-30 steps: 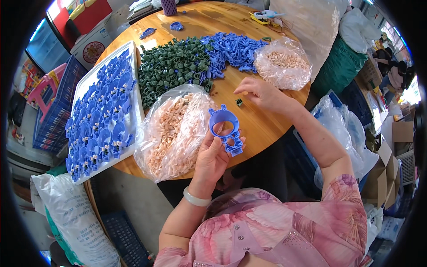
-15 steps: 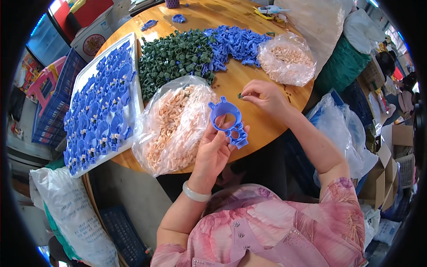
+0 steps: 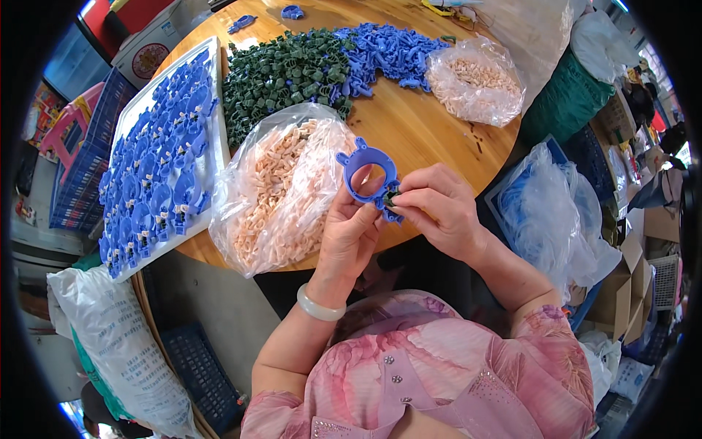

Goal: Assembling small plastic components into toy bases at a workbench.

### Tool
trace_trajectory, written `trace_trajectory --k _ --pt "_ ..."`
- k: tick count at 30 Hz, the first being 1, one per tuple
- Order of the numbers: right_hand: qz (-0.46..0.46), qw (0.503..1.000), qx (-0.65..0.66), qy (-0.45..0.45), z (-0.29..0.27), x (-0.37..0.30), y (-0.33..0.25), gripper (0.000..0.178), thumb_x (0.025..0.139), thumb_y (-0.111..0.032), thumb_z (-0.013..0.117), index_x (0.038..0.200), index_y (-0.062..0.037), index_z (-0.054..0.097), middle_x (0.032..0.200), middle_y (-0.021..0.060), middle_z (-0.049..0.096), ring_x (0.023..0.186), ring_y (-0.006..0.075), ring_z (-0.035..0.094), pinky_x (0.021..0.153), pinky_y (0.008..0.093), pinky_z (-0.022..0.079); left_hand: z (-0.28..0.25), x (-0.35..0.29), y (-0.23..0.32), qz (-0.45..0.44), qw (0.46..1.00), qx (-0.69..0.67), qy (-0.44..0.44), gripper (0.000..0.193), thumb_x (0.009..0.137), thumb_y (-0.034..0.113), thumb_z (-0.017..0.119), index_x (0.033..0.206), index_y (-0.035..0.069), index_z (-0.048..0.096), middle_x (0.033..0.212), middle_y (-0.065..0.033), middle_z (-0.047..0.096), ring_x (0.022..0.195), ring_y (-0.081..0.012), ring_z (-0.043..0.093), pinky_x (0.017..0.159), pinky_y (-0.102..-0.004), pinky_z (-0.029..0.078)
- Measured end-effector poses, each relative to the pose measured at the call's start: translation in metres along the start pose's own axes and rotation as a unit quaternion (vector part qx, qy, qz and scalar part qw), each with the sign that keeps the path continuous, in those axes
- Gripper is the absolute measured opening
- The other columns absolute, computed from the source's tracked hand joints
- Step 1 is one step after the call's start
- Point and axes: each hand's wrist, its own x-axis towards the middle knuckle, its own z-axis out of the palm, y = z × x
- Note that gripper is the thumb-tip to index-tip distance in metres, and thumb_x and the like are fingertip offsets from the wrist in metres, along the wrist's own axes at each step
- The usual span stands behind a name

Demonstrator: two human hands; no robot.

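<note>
My left hand (image 3: 352,233) is closed on a blue plastic frame (image 3: 349,173) that has a large round opening and small ear-like knobs on top. My right hand (image 3: 440,212) pinches a small dark green plastic piece (image 3: 390,198) against the lower part of the frame. Its fingertips partly cover that piece. Left of the frame lies a clear bag of small peach-coloured plastic parts (image 3: 281,186). Beyond it on the table are a heap of dark green parts (image 3: 285,79) and a heap of blue parts (image 3: 387,55).
A white tray (image 3: 219,95) at the left carries rows of blue frames with small pieces fitted. A second bag of peach parts (image 3: 475,80) sits right on the round wooden table (image 3: 417,124). Two blue pieces lie at the far edge. Blue crates, sacks and cardboard boxes surround the table.
My right hand has come left and down, bringing the green piece to the blue frame. The left hand still holds the frame. The whole view has shifted slightly.
</note>
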Motion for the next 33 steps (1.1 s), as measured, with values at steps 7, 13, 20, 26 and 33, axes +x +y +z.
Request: trace_trajectory --k 7,13,20,26,33 --pt "-0.006 1.0 -0.018 0.002 0.003 -0.005 -0.003 0.019 0.066 -0.004 0.072 0.082 -0.0072 0.063 0.086 0.0054 0.058 0.076 0.0234 0.056 0.065 0.0323 0.046 0.003 -0.003 -0.001 0.015 1.0 0.004 0.001 0.058 0.083 0.003 0.063 0.134 0.006 0.037 0.125 -0.0096 0.052 0.111 -0.0209 0.054 0.091 -0.0311 0.046" --pt "0.036 0.999 -0.035 -0.02 0.004 -0.01 -0.011 0.017 0.069 -0.007 0.071 0.085 -0.0071 0.064 0.086 0.006 0.056 0.078 0.0246 0.055 0.067 0.0339 0.044 0.002 -0.003 -0.002 0.031 0.998 0.046 0.005 0.056 0.082 0.002 0.063 0.133 0.004 0.039 0.124 -0.0094 0.053 0.111 -0.0218 0.054 0.091 -0.0303 0.046" --pt "0.069 0.996 0.015 -0.046 -0.002 -0.011 -0.013 0.015 0.073 -0.011 0.069 0.087 -0.0083 0.065 0.085 0.0064 0.054 0.078 0.0241 0.054 0.068 0.0344 0.043 0.003 -0.002 -0.004 0.029 0.999 0.034 -0.006 0.053 0.084 0.004 0.062 0.133 0.004 0.04 0.122 -0.0109 0.054 0.109 -0.0217 0.056 0.09 -0.0313 0.047" --pt "0.068 0.996 -0.004 -0.066 -0.003 -0.007 -0.016 0.013 0.075 -0.011 0.069 0.087 -0.0077 0.065 0.082 0.007 0.055 0.076 0.0239 0.055 0.065 0.0334 0.044 0.002 -0.003 -0.002 0.017 0.999 0.032 -0.012 0.052 0.086 0.008 0.061 0.133 0.003 0.039 0.122 -0.0113 0.053 0.109 -0.0208 0.056 0.091 -0.0325 0.047" --pt "0.125 0.983 0.124 -0.044 -0.019 0.035 0.014 0.013 0.086 -0.011 0.058 0.09 -0.0005 0.065 0.077 0.0052 0.059 0.067 0.0111 0.057 0.06 0.0248 0.045 0.008 -0.005 0.003 -0.034 0.997 0.021 -0.059 0.056 0.087 0.014 0.06 0.136 0.004 0.036 0.123 -0.0123 0.053 0.11 -0.0274 0.056 0.092 -0.037 0.046"
